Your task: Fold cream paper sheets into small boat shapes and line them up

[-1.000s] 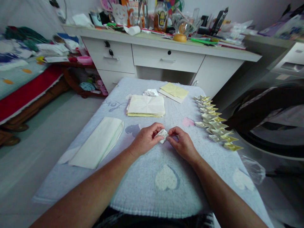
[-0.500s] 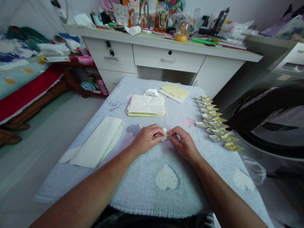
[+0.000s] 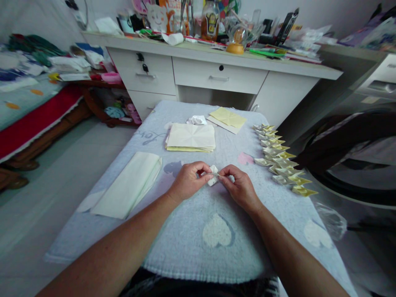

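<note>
Between my two hands is a small piece of folded white paper [image 3: 213,176], held just above the cloth-covered table [image 3: 185,243]. My left hand [image 3: 191,179] pinches its left side between thumb and fingers. On the opposite side, my right hand [image 3: 237,183] grips the paper with its fingertips. Beyond my hands lies a stack of creased white and yellow paper sheets [image 3: 192,136]. To the right stand rows of small folded paper boats [image 3: 278,161], white and yellow.
A long folded pale paper bundle [image 3: 128,185] lies at the left. Yellow and white sheets [image 3: 229,119] and a crumpled white tissue [image 3: 197,120] are at the back. Behind stands a cluttered white desk [image 3: 219,72]; a front-loading washing machine [image 3: 380,86] is at the right.
The folded paper has turned between my fingertips and now shows more of its flat, angular face. Both hands have barely shifted.
</note>
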A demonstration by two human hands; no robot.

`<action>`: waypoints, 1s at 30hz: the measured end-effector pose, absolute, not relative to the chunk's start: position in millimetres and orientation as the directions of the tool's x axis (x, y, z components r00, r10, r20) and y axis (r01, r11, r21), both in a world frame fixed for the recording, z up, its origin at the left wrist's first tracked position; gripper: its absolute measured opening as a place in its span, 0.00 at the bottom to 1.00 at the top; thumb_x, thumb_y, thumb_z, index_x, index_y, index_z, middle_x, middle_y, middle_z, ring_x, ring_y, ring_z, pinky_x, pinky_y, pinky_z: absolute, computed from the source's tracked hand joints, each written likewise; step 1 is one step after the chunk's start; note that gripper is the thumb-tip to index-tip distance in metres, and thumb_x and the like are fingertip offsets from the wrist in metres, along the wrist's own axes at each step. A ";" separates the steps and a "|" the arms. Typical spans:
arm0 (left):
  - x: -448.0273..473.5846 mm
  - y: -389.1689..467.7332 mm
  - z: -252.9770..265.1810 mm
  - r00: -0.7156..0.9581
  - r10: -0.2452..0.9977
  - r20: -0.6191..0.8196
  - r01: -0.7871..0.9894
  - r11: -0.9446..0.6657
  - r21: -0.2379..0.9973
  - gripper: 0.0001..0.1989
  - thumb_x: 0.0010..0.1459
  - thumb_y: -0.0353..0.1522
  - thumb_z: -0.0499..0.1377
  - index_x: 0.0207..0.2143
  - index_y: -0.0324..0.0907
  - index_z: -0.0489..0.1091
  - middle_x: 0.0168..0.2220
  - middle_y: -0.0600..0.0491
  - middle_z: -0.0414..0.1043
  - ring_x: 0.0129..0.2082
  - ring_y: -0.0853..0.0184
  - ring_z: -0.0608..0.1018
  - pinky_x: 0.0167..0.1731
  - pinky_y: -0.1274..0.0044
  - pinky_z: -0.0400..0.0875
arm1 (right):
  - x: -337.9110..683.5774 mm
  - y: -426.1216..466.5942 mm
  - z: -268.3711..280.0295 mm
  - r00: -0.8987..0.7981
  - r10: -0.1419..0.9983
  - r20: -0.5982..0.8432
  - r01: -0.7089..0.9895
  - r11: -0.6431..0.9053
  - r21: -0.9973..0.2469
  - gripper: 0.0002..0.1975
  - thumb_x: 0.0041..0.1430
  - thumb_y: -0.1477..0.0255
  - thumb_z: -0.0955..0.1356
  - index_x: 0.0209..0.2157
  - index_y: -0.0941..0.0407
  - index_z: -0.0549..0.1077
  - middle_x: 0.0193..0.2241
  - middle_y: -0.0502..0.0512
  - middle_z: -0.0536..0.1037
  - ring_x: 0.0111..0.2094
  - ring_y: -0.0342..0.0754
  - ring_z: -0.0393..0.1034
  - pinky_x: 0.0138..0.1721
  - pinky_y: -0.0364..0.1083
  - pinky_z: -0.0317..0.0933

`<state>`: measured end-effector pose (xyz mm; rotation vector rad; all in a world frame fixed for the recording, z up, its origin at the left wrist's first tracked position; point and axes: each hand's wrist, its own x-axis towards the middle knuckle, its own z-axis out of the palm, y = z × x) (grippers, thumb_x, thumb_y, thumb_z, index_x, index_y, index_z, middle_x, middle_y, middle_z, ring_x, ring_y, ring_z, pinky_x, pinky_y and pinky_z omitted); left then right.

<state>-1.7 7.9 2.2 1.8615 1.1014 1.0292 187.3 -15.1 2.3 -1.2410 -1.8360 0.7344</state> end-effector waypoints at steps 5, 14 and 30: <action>-1.1 7.8 3.6 0.305 0.921 0.242 0.325 -0.340 0.883 0.02 0.50 0.29 0.62 0.27 0.39 0.71 0.25 0.57 0.71 0.26 0.72 0.69 0.29 0.80 0.63 | 185.3 -16.3 3.6 -0.214 0.940 0.267 0.474 0.339 -0.813 0.04 0.59 0.72 0.66 0.30 0.55 0.70 0.27 0.49 0.72 0.31 0.44 0.67 0.35 0.43 0.60; 1.2 8.6 1.2 0.295 0.933 0.206 0.153 -0.259 0.954 0.11 0.50 0.26 0.61 0.35 0.41 0.63 0.29 0.58 0.70 0.29 0.73 0.71 0.31 0.81 0.63 | 180.0 -18.2 -1.2 -0.155 0.951 0.266 0.414 0.307 -0.857 0.04 0.58 0.71 0.66 0.35 0.55 0.65 0.27 0.47 0.70 0.29 0.43 0.65 0.33 0.42 0.59; -7.1 12.6 3.1 0.407 0.913 0.023 0.211 -0.118 0.970 0.11 0.53 0.37 0.61 0.28 0.36 0.73 0.24 0.55 0.71 0.24 0.73 0.69 0.26 0.80 0.60 | 184.7 -16.7 1.2 -0.231 0.965 0.121 0.310 0.191 -0.931 0.12 0.60 0.63 0.66 0.28 0.57 0.70 0.23 0.48 0.68 0.26 0.42 0.60 0.29 0.42 0.54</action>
